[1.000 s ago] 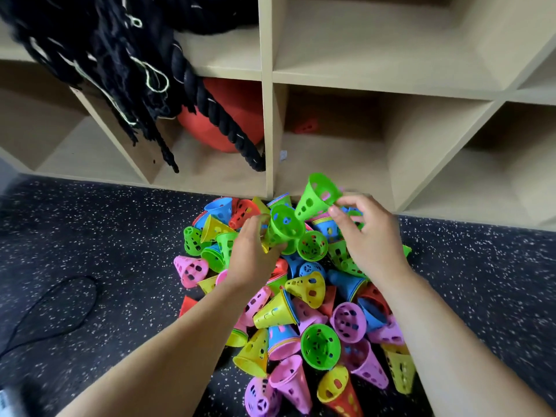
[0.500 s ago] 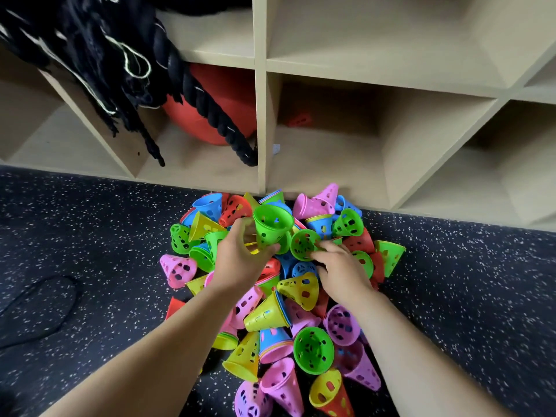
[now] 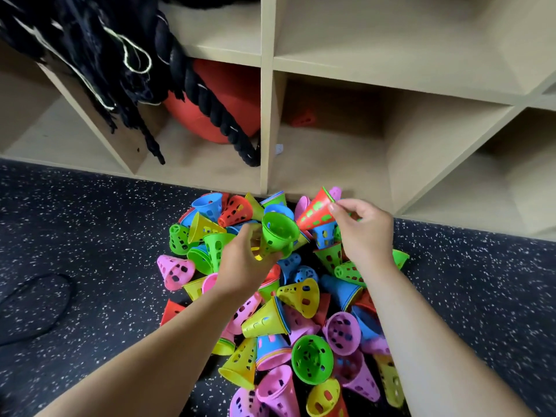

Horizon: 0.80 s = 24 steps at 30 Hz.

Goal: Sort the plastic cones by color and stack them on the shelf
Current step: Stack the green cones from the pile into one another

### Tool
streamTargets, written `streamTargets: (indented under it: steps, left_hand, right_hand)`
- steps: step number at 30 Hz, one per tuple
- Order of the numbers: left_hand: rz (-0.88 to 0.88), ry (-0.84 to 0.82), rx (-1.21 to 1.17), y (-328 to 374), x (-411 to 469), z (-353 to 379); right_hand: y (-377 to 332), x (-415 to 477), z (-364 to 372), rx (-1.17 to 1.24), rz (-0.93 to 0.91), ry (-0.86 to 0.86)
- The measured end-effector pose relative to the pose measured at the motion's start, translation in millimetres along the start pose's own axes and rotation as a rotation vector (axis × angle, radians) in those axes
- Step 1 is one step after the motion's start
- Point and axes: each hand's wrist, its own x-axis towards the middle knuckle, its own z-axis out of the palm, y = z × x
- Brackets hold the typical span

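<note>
A pile of perforated plastic cones [image 3: 288, 305] in green, yellow, pink, blue and red lies on the dark speckled floor before the wooden shelf [image 3: 267, 121]. My left hand [image 3: 243, 260] grips a stack of green cones [image 3: 278, 233], mouth facing me, above the pile's upper middle. My right hand [image 3: 362, 233] pinches the rim of a red cone [image 3: 316, 212] with green showing through its holes, lifted over the pile's far edge. A single red cone [image 3: 302, 118] sits deep in the lower middle shelf compartment.
A red ball [image 3: 216, 100] fills the lower compartment left of the divider, with thick black rope [image 3: 195, 82] and dark cords hanging in front. A black cable [image 3: 39, 308] loops on the floor at left. The compartments at right are open toward me.
My right hand rose from the pile's middle and now holds up a red cone at the far edge. My left hand still holds the green stack, nearly in place.
</note>
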Motion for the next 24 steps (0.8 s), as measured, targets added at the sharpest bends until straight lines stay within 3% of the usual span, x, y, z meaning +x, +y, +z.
streamTargets:
  steps: [7, 11, 14, 24]
  left_hand:
    - [0.024, 0.024, 0.019, 9.6, -15.1, -6.4]
    - [0.029, 0.062, 0.005, 10.2, -21.1, -12.9]
    - [0.041, 0.092, 0.023, 8.7, -24.0, -18.6]
    - [0.063, 0.091, 0.013, 11.2, -15.5, -19.3]
  right_hand:
    - [-45.4, -17.6, -18.0, 0.065, -0.107, -0.087]
    - [-29.8, -24.9, -27.2, -0.178, -0.155, -0.013]
    - [-16.5, -27.5, -33.6, -0.384, -0.143, -0.048]
    - [-19.6, -24.7, -31.3, -0.154, -0.069, 0.009]
